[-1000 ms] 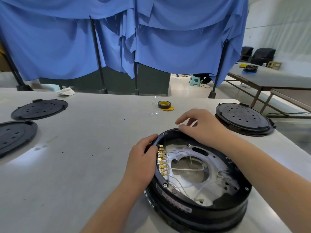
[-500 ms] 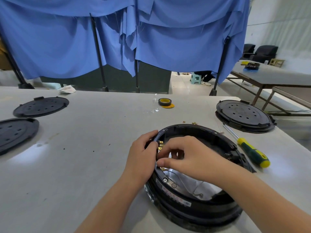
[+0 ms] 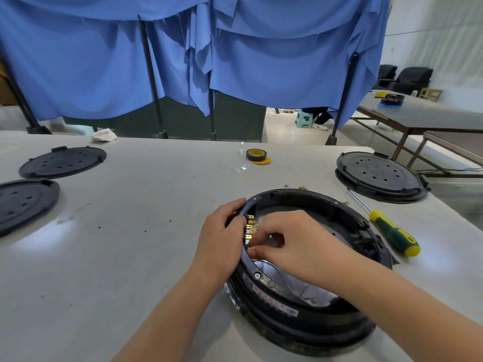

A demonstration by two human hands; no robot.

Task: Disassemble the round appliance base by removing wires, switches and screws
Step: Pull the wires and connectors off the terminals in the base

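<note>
The round black appliance base (image 3: 313, 317) lies open side up on the grey table, near its front edge. Brass wire terminals (image 3: 250, 227) line the inside of its left wall, and thin pale wires (image 3: 277, 276) run across its floor. My left hand (image 3: 222, 239) grips the base's left rim from outside, thumb over the edge. My right hand (image 3: 290, 244) reaches inside the base, its fingertips pinching at the lower terminals beside the left wall. What exactly the fingertips hold is hidden.
A green and yellow screwdriver (image 3: 392, 232) lies right of the base. A black round cover (image 3: 379, 176) sits at the far right, two more covers (image 3: 62, 162) at the left. A roll of tape (image 3: 254, 154) and small brass bits (image 3: 303, 188) lie behind the base.
My right hand left the far rim and came down inside the base to the terminals at the left wall. My left hand kept its grip on the rim.
</note>
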